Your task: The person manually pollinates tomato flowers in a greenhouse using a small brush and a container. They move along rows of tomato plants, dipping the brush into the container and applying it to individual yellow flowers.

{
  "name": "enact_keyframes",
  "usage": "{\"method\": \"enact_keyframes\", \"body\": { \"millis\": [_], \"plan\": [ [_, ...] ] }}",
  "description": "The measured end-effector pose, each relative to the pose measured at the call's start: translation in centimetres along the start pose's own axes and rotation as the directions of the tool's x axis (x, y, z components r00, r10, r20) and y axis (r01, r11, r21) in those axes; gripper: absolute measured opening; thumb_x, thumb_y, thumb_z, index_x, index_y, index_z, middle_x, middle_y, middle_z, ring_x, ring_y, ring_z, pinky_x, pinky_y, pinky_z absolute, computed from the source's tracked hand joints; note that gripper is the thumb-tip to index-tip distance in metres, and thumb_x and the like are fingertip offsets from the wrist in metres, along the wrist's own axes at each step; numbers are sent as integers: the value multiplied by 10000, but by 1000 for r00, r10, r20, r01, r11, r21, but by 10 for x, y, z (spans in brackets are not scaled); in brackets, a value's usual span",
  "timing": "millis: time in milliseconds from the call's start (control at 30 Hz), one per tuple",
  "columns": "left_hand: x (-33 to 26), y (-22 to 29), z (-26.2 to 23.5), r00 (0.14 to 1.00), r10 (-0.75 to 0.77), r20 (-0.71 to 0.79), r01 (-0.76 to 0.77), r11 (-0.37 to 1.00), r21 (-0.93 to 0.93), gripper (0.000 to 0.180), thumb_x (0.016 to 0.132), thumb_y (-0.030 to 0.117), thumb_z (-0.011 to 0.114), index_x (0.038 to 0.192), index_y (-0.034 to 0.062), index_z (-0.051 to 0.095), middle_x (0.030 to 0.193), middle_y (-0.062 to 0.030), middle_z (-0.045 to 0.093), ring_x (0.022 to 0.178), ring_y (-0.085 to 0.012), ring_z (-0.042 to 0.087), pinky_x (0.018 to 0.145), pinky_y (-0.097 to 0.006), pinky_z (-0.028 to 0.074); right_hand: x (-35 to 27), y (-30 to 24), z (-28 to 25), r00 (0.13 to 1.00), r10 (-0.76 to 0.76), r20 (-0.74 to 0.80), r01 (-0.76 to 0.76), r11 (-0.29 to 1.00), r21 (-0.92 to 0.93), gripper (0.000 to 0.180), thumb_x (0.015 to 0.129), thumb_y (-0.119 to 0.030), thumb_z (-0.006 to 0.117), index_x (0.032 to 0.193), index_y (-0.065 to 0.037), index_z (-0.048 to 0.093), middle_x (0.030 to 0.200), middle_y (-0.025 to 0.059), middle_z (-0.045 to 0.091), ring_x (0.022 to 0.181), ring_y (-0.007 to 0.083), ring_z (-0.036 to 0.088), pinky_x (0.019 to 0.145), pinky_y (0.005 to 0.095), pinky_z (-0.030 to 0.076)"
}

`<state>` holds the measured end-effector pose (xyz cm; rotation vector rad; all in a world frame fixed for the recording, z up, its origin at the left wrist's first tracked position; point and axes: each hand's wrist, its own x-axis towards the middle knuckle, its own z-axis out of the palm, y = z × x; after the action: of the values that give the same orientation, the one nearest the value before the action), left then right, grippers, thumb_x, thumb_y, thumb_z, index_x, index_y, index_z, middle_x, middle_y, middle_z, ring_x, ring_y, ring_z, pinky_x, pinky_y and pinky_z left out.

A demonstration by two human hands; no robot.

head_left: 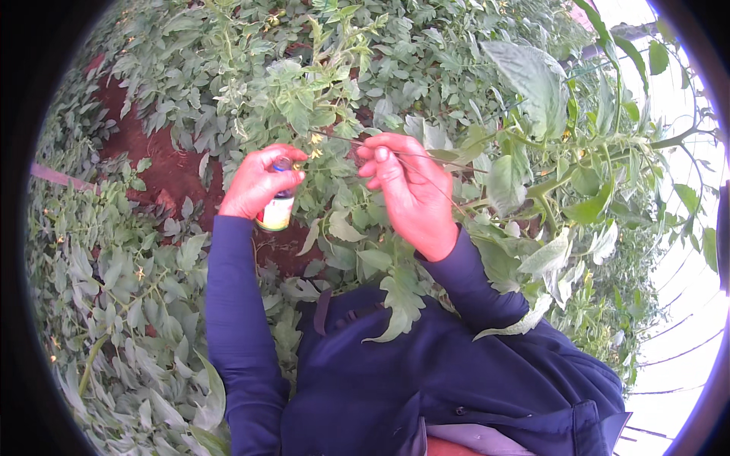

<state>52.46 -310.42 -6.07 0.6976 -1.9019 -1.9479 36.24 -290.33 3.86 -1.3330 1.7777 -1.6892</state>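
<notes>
Fingers of the left hand wrapped around a small bottle (dark cap end up, yellow-and-white label below), held upright just beside the yellow flowers of a tomato plant. Right hand fingers pinched narrow on a thin stick that runs along the stem toward the flowers; its tip sits at or near the cluster, can't tell if it touches. Both hands close together, chest height, over leafy rows and red soil. Judgement on doing this well: keep the bottle vertical so nothing spills, brace the right wrist, and bring the stick tip to each open bloom lightly (stems here look thin and would bend or snap under side load). Big leaf on the right crowds the view; work around it, don't tear it.
</notes>
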Motion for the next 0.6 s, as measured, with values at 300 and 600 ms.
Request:
{"method": "enact_keyframes", "body": {
  "millis": [300,600],
  "plan": [
    [-28,-24,15,993,116,-36,-113,992,61,353,817,51,841,1165,17,793,1336,-98,673,1230,-203,651,1077,-357,489,6,6,0,996,85,34,-81,992,-95,195,1141,-130,577,1265,-5,662,1077,67,764,904,85,709,782,260,592],
    [-39,-25,24,995,91,-42,-89,995,46,393,827,35,818,1217,8,776,1408,-126,664,1314,-229,628,1129,-384,473,-5,4,-9,998,17,56,-8,987,-160,166,1133,-116,583,1219,-7,674,1046,72,763,851,96,711,755,258,587]
  ]
}}
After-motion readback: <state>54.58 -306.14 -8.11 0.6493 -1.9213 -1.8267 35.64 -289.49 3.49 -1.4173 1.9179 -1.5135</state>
